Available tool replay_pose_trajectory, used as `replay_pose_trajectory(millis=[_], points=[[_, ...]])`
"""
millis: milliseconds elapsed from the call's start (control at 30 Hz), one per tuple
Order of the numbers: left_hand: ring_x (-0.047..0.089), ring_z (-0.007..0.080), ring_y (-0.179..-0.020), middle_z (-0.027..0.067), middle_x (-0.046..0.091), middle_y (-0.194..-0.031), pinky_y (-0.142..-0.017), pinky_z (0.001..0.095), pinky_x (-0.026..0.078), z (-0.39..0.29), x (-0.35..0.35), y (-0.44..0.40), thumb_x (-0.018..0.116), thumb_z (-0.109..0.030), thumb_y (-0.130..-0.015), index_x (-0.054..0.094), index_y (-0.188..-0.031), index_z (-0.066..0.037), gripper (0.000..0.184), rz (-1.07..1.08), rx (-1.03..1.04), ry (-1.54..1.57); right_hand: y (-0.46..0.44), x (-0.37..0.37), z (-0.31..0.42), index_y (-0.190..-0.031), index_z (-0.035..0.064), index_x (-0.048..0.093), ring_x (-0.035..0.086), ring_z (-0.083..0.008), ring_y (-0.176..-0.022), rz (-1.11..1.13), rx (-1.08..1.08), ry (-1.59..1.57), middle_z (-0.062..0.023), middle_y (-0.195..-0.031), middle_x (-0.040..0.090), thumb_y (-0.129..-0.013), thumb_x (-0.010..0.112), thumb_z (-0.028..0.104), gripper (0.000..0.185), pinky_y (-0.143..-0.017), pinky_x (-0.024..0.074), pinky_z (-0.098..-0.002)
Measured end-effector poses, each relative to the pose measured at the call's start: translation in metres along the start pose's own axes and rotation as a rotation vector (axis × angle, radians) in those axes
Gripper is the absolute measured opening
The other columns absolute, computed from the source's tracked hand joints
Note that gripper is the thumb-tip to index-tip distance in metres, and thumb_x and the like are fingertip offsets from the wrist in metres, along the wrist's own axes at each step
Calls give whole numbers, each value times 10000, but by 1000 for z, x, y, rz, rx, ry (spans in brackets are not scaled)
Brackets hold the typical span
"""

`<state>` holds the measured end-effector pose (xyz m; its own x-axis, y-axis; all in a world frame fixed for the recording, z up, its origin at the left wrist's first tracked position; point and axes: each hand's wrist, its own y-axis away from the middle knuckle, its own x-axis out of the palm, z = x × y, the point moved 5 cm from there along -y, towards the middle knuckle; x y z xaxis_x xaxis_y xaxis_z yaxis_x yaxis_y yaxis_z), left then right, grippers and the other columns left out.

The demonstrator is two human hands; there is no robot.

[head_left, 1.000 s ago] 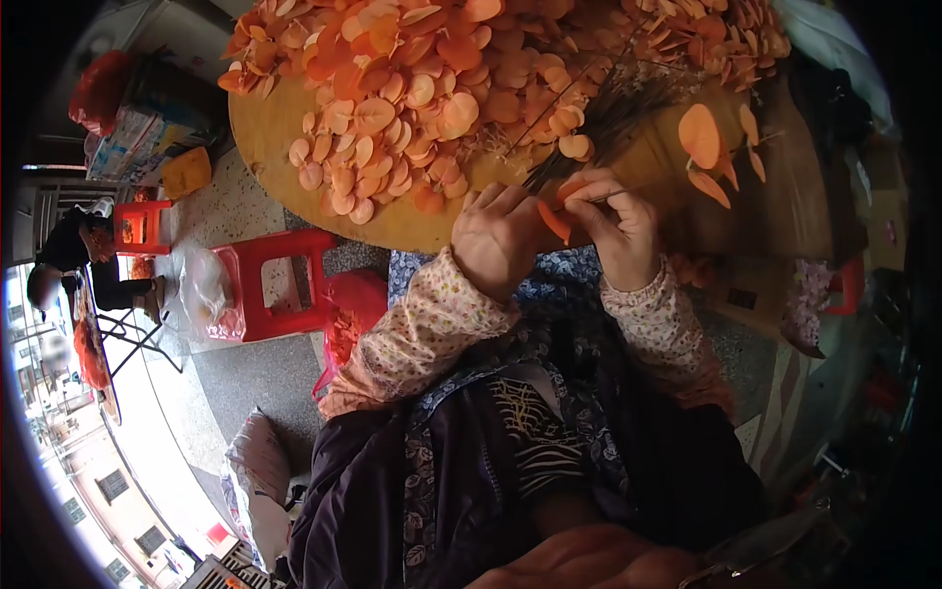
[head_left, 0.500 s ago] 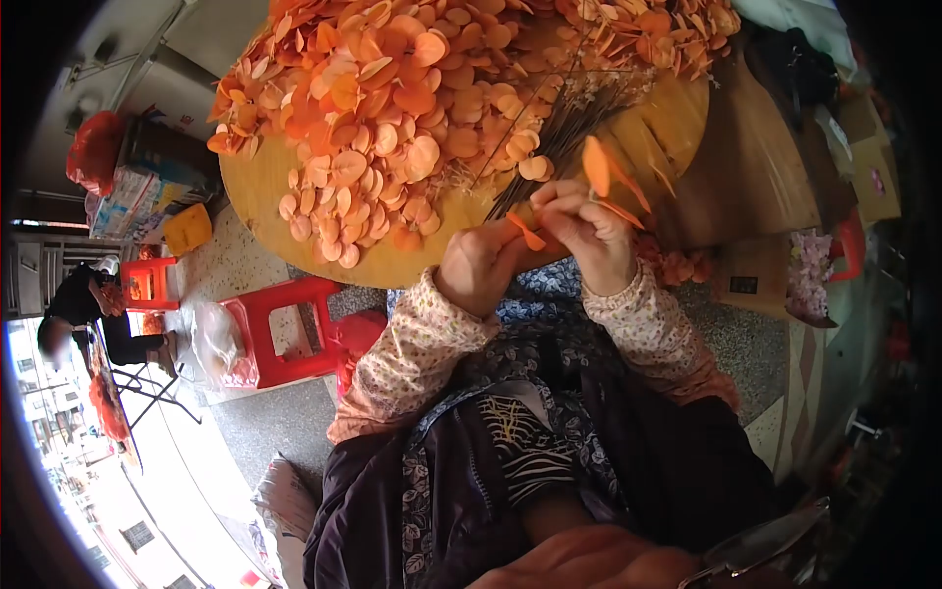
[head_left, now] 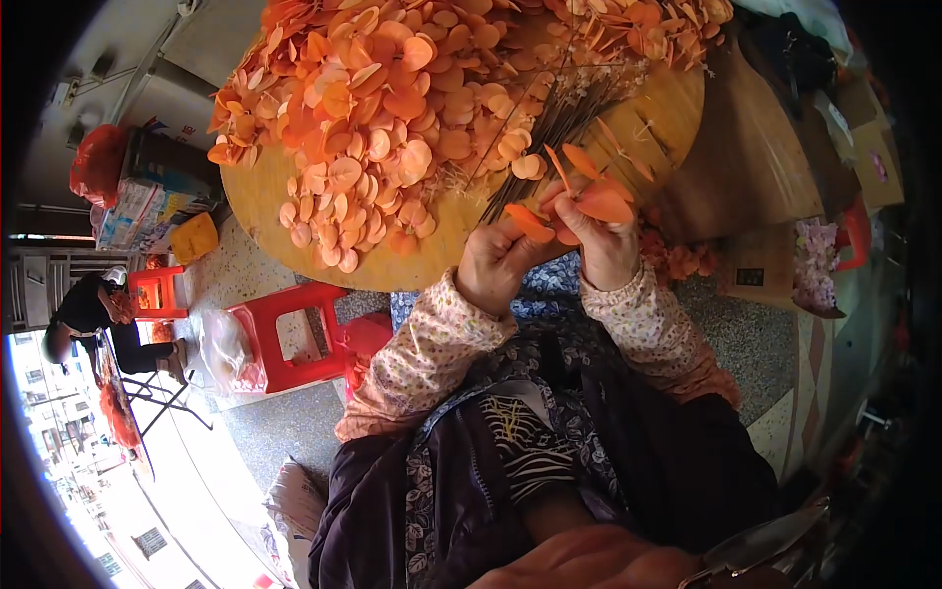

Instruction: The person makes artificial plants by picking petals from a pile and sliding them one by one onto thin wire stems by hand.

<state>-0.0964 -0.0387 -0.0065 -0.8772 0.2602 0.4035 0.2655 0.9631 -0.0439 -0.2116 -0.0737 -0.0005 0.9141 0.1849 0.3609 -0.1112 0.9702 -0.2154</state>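
Close together at the near edge of the round wooden table, both my hands are closed around a small sprig of orange leaves. My left hand pinches its lower left part, where a leaf sticks out past the fingers. With thumb and fingers, my right hand grips the sprig's middle, and several round leaves fan out above and beside it. The thin stem between the hands is mostly hidden by fingers. Just beyond lies a bunch of thin brown stems, beside a large heap of orange leaf branches.
A red plastic stool with a clear plastic bag stands to the left. Farther left, a person sits by a folding table bearing orange material. Stacked boxes and a yellow container are upper left; a cardboard box is at right.
The sprig has turned in my fingers, so its leaves now spread more broadly toward me. My left hand has shifted slightly right and down; my right hand stays near the same spot.
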Motion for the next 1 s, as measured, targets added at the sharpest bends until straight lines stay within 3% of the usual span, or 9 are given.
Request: replay_pose_trajectory(millis=[100, 167, 267, 600, 700, 800, 867, 933, 1000], points=[[579, 221, -1016, 166, 597, -1081, -911, 331, 462, 3, 2, 1, 454, -49, -935, 518, -1149, 98, 268, -30, 17, 31, 3, 0, -3, -895, -20, 614, 602, -147, -786, 40, 71, -20, -92, -904, 612, -884, 586, 170, 193, -684, 490, -262], [582, 220, -1011, 169, 601, -1072, -905, 329, 465, 6, 2, 0, 459, -43, -931, 522, -1141, 101, 262, -8, 17, 54, 4, -2, -5, -845, -17, 622, 604, -144, -757, -37, 67, -20, -81, -828, 622, -878, 597, 219, 239, -660, 488, -258], [587, 221, -1001, 173, 605, -1060, -896, 325, 470, 12, 0, 2, 457, -38, -930, 524, -1128, 109, 256, -45, -13, 47, 3, -3, -8, -829, -12, 624, 595, -135, -730, -45, 125, -97, -65, -753, 623, -878, 597, 222, 240, -653, 472, -249], [606, 192, -942, 151, 625, -1008, -845, 285, 482, -2, -2, 0, 451, -18, -913, 559, -1044, 105, 210, -45, -99, -115, -1, -12, -10, -871, 22, 615, 607, -128, -720, -22, 92, -7, -42, -778, 640, -889, 593, 245, 226, -679, 483, -263], [613, 157, -877, 124, 643, -964, -789, 256, 485, 0, -5, -4, 456, -27, -898, 574, -1043, 88, 219, -83, -233, -387, -4, -16, -9, -908, -31, 609, 597, -144, -782, 54, 113, 75, -92, -842, 638, -886, 577, 279, 313, -718, 462, -260], [419, 24, -572, -33, 527, -660, -504, 184, 321, -6, -1, -4, 517, -104, -906, 612, -902, 45, 177, -135, -69, -203, -11, -28, -1, -1027, -63, 558, 589, -162, -879, 1, -29, -89, -114, -980, 619, -878, 585, 291, 385, -794, 457, -285], [414, 30, -566, -38, 498, -625, -504, 193, 319, -5, -2, -2, 514, -98, -901, 607, -863, 41, 171, -128, -100, -316, -14, -33, 12, -1109, -82, 502, 569, -171, -940, -53, 1, -141, -123, -1084, 583, -876, 580, 292, 447, -844, 442, -306], [416, 34, -566, -35, 497, -622, -507, 195, 321, -3, -1, -1, 510, -94, -900, 605, -858, 39, 169, -126, -78, -345, -15, -36, 12, -1079, -62, 558, 564, -151, -919, -8, 63, -136, -102, -1027, 598, -855, 604, 238, 376, -824, 432, -278], [417, 39, -567, -33, 496, -620, -511, 197, 324, -4, 0, -1, 507, -90, -899, 604, -854, 38, 167, -126, -50, -379, -14, -42, 0, -999, -51, 603, 563, -90, -776, 42, 172, 56, -56, -912, 627, -842, 631, 169, 272, -703, 439, -215]])
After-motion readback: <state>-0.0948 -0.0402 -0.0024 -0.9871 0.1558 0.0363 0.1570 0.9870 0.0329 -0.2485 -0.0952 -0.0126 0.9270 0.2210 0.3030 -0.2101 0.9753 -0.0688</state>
